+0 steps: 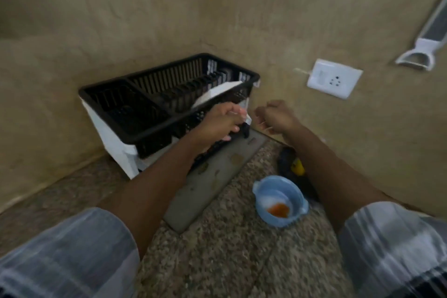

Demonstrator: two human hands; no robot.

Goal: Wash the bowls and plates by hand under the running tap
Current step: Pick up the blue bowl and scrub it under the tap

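A black dish rack (154,104) fills the frame's centre left on a speckled counter (229,261), a white plate (217,94) leaning inside it. At centre, the left hand (217,123) grips the rack's front rim, and the right hand (278,116) hangs curled, seemingly empty. A blue bowl (280,201) with orange residue sits at lower right.

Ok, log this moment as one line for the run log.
left hand: grips dish rack edge | right hand: curled, blurred | plate: in rack | blue bowl: on counter, orange residue
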